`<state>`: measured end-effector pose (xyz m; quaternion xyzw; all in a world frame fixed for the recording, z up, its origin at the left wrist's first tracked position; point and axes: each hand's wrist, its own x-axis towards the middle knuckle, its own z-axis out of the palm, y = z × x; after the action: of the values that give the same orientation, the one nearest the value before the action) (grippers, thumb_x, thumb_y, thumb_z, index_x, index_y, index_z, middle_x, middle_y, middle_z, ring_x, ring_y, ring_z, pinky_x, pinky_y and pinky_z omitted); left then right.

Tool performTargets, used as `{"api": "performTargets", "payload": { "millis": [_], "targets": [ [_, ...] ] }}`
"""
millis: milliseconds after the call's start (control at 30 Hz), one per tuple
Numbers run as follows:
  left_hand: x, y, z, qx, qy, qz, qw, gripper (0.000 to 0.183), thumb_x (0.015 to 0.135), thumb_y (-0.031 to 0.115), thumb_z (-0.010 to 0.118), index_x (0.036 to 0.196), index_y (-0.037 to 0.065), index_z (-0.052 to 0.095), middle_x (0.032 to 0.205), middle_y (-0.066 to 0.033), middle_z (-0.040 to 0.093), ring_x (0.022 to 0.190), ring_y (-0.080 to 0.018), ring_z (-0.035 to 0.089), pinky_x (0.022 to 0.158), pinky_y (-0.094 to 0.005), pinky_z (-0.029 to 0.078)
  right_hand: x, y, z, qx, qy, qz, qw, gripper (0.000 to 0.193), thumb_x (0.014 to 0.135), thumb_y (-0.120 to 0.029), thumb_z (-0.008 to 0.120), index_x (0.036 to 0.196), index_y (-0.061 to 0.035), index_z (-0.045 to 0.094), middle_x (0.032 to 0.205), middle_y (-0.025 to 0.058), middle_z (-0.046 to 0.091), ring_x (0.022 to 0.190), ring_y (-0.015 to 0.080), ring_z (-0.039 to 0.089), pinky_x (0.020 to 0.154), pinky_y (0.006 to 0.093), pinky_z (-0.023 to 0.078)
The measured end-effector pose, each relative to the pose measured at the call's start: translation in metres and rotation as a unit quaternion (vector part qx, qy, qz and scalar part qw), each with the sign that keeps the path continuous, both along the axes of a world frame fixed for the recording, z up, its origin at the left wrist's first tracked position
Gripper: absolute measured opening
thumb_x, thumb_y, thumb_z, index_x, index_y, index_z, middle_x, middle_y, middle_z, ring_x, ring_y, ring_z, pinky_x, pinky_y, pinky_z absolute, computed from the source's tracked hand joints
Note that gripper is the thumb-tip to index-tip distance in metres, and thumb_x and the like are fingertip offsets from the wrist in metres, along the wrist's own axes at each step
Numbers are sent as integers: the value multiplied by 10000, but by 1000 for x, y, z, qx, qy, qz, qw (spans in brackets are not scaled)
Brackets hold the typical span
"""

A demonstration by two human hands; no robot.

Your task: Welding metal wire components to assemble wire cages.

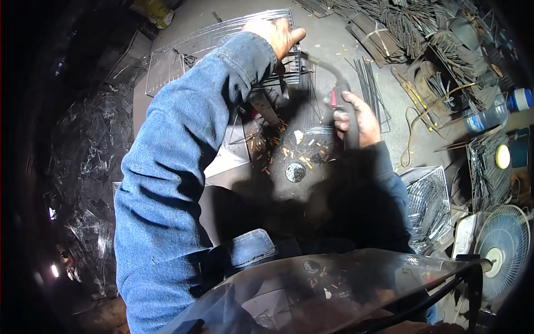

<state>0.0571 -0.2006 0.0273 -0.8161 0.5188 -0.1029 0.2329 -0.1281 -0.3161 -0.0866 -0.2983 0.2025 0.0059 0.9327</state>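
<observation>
My left hand [275, 36] is closed over the top of a wire rack [194, 42], near its right end. Its thumb sticks out to the right, and the sleeve hides part of the grip. Bright parallel wires make up the rack, which extends to the left beneath my arm. My right hand [359, 119] is wrapped round the dark handle of a welding torch [349, 117] with a red trigger. The torch's bent neck [328, 67] points up and left, its tip close to the rack's right end. More thin wires lie on the floor below the rack.
Cigarette butts [272, 145] litter the floor around a round metal piece [295, 172]. Bundled rods [409, 28] and a clear bottle [486, 119] are at right, above a basket of wire parts [427, 206] and a fan [500, 253]. Wire pieces [92, 183] heap up left. A transparent visor [334, 284] crosses the bottom.
</observation>
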Motion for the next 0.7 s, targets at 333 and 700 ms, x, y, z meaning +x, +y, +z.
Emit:
{"api": "performTargets", "payload": {
  "millis": [333,700],
  "targets": [
    [1,-2,0,-10,-1,3,1000,823,605,328,805,1297,238,370,1071,-175,529,884,-329,625,713,-422,523,-53,22,25,-231,4,-72,970,209,859,-226,521,884,-26,575,627,30,533,474,90,459,428,234,371],
    [0,11,-5,31,-48,4,998,785,727,180,654,1396,312,263,1028,-142,502,768,-310,631,664,-392,547,-17,-7,-38,-274,-31,-98,956,406,827,-122,560,1192,3,431,971,110,574,532,126,509,464,271,456]
  ]
}}
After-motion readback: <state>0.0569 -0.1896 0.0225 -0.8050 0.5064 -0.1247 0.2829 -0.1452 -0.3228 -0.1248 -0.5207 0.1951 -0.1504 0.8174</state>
